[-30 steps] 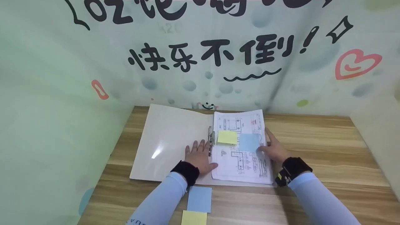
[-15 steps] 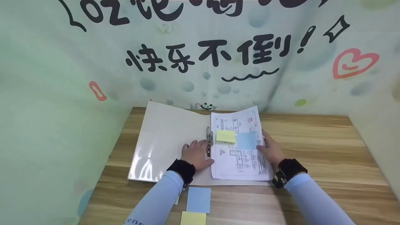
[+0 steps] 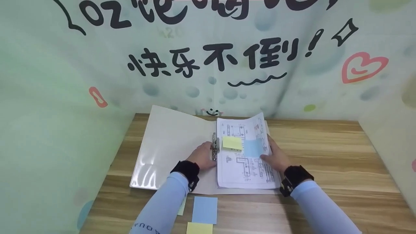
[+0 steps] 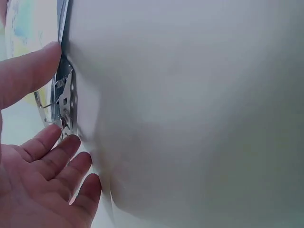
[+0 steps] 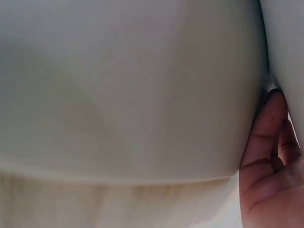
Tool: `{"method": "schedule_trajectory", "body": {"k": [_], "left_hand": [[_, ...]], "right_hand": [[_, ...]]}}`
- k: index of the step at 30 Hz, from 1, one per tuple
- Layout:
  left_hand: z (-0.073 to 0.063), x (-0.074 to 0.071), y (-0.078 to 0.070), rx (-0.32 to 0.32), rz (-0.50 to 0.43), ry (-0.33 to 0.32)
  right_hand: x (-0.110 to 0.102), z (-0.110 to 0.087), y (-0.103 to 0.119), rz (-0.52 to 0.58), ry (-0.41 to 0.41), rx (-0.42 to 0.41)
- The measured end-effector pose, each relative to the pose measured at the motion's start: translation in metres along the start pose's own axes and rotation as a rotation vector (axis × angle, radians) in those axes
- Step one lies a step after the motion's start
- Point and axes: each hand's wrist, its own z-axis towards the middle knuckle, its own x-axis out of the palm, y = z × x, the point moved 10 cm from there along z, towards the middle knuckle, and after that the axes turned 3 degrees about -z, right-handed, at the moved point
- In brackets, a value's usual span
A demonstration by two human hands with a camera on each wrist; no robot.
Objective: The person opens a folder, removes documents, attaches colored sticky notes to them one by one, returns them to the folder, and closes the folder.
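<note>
A white folder (image 3: 172, 139) lies spread on the table, with a stack of printed drawing sheets (image 3: 227, 177) on its right half. Yellow (image 3: 232, 143) and blue (image 3: 253, 148) sticky notes lie on the top sheet. My right hand (image 3: 276, 158) grips the stack's right edge, thumb on top and fingers beneath; the far right corner curves upward. At the spine, my left hand (image 3: 202, 156) is beside the metal clip (image 3: 214, 146). In the left wrist view its thumb touches the stack's edge, and its loosely bent fingers (image 4: 64, 149) reach the clip (image 4: 66, 104).
Nearer me on the wooden table (image 3: 341, 156) lie a blue note (image 3: 204, 209), a yellow note (image 3: 200, 228) and a pale green note (image 3: 182, 208) partly under the left sleeve. A printed cloth backdrop (image 3: 182, 81) stands along the back and sides.
My left hand's fingers, spread flat by the spine earlier, have drawn in to the clip. The sheets' far right corner has risen in my right hand. The view has shifted slightly.
</note>
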Motion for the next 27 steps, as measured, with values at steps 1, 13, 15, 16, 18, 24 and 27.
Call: {"method": "schedule_trajectory", "body": {"k": [1, 13, 15, 16, 18, 24, 27], "left_hand": [[0.003, 0.0, 0.001, -0.005, -0.036, 0.005], [0.022, -0.006, 0.006, -0.051, -0.099, 0.015], [0.023, -0.007, 0.006, -0.046, -0.11, 0.011], [0.023, -0.007, 0.005, -0.042, -0.116, 0.009], [0.025, -0.007, 0.005, -0.036, -0.13, 0.013], [0.031, -0.005, 0.005, -0.017, -0.264, 0.031], [0.033, -0.006, 0.005, -0.015, -0.356, 0.037]], "right_hand": [[0.0, 0.0, -0.001, 0.003, -0.003, -0.002], [-0.004, 0.002, 0.002, -0.026, -0.048, -0.046], [-0.004, 0.001, 0.001, -0.019, -0.049, -0.041], [-0.004, 0.001, 0.001, -0.013, -0.047, -0.036], [-0.004, 0.001, 0.0, -0.002, -0.046, -0.017], [-0.003, 0.001, -0.003, 0.009, -0.037, 0.019], [-0.003, 0.001, -0.005, 0.013, -0.036, 0.021]]}}
